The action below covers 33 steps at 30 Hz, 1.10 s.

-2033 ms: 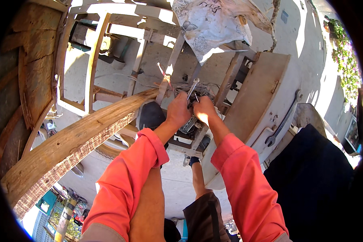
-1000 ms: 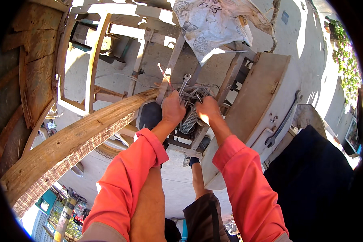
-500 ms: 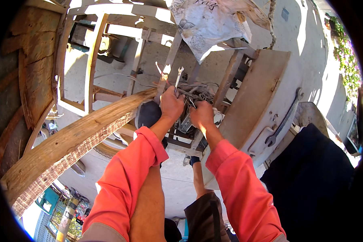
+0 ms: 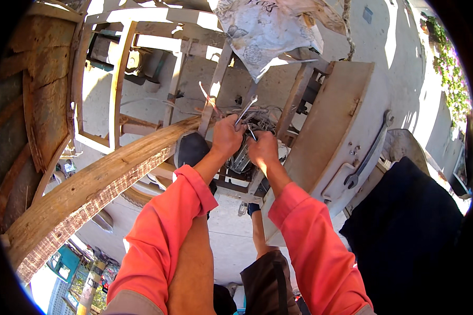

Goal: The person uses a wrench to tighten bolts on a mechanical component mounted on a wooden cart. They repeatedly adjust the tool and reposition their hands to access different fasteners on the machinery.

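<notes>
My left hand is closed around a silver wrench, whose open jaw points up and to the right. Close beside it, my right hand pinches a thin, shiny metal tool; its kind is too small to make out. Both hands are over a finned metal part set inside a metal frame. A tangle of grey wires lies just beyond my fingers, which partly hide the work spot.
A thick wooden beam slants in from the lower left. At the right is a pale metal box carrying a large wrench, with dark cloth nearby. A white sack covers the frame's far end. Rusty sheet metal rises at left.
The wrench in my left hand has swung from nearly upright to leaning right, its jaw end lower. My right hand stays almost in place. The whole view has shifted slightly.
</notes>
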Tool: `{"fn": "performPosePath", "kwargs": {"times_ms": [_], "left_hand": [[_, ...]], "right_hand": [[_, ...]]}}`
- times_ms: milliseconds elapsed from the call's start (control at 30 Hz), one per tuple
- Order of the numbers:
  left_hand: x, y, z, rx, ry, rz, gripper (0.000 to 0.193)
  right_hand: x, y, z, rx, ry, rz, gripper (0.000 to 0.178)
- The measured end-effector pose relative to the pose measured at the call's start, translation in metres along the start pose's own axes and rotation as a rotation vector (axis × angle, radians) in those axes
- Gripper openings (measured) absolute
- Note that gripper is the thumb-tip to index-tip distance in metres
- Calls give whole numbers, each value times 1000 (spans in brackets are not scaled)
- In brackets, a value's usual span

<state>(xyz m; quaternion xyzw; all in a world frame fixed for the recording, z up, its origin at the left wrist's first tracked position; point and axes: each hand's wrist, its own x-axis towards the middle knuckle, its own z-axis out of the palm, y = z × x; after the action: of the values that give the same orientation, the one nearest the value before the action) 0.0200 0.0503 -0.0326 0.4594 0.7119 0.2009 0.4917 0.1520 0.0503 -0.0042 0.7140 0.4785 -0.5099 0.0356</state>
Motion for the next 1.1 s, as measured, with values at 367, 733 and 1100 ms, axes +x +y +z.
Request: {"fn": "performPosePath", "kwargs": {"times_ms": [367, 733, 1100], "left_hand": [[-15, -5, 4, -6, -12, 185, 12], [-19, -22, 10, 122, 21, 270, 10], [-16, -22, 5, 11, -5, 146, 12]], "right_hand": [[5, -4, 1, 45, -32, -16, 24], [11, -2, 1, -10, -4, -69, 24], [6, -18, -6, -121, -108, -76, 34]]}}
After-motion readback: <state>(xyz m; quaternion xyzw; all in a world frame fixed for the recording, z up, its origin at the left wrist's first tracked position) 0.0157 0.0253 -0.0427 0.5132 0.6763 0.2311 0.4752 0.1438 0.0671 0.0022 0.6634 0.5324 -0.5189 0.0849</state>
